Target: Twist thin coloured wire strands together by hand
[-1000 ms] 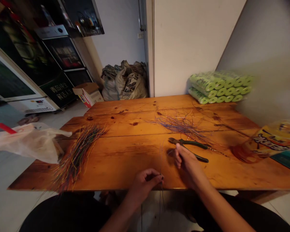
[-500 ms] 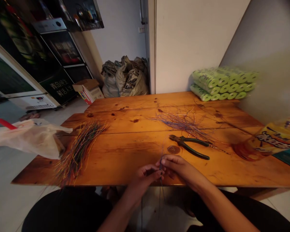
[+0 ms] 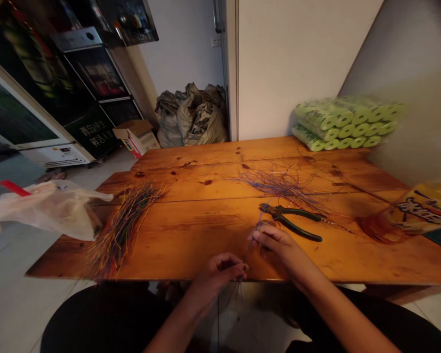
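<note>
Fingers (image 3: pixel 238 267) of the left hand (image 3: pixel 218 277) are clenched on a small bunch of thin coloured wires (image 3: pixel 250 250), which run up from the pinch and also trail below the bench edge. Half a second ago the two hands met at the wires; now the right hand (image 3: pixel 275 250) has drawn slightly apart, up the bench. Its fingers (image 3: pixel 259 237) are loosely curled beside the upper part of the strands, though it's hard to tell from this view whether they are gripping them.

Just beyond the right hand, a pair of green-handled pliers (image 3: pixel 290 220) lies on the wooden bench (image 3: pixel 191 257), untouched. Past the pliers is a loose tangle of blue and purple wires (image 3: pixel 282 186). Well to the left, a long bundle of multicoloured wires (image 3: pixel 121 230) lies on the bench beside a white plastic bag (image 3: pixel 44 211). A printed plastic packet (image 3: pixel 426 208) sits at the bench's right edge, and wrapped green rolls (image 3: pixel 341 122) are stacked at the far corner.
</note>
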Demonstrator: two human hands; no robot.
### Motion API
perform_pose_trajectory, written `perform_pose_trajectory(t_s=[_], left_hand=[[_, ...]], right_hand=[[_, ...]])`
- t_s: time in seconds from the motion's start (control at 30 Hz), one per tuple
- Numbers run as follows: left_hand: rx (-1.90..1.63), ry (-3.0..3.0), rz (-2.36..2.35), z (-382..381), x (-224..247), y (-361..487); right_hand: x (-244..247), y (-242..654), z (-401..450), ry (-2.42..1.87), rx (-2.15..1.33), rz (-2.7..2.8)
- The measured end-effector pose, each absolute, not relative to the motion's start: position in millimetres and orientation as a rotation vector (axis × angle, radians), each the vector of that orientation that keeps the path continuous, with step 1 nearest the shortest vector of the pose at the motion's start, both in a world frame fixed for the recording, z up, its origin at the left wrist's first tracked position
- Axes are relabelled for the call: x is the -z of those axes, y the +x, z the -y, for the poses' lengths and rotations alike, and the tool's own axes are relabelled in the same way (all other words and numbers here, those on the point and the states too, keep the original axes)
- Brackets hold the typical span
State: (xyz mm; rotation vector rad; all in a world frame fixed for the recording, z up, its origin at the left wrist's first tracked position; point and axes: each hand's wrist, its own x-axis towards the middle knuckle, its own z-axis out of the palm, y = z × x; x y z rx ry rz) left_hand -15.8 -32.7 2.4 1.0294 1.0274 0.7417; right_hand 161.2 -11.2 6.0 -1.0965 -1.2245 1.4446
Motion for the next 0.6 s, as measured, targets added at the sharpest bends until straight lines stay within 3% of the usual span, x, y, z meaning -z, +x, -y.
perform_pose_trajectory(t_s=[0.4,0.6], left_hand=[[-0.444,1.311,-1.168,45.1,-8.5,-61.6],[-0.61,1.313,-1.217,31.2,-29.4,-50.1]], right_hand=[[-14.8,165.1,12.4,-1.139,-1.405,1.142],[-10.5,161.8,11.7,-1.135,-1.402,1.276]])
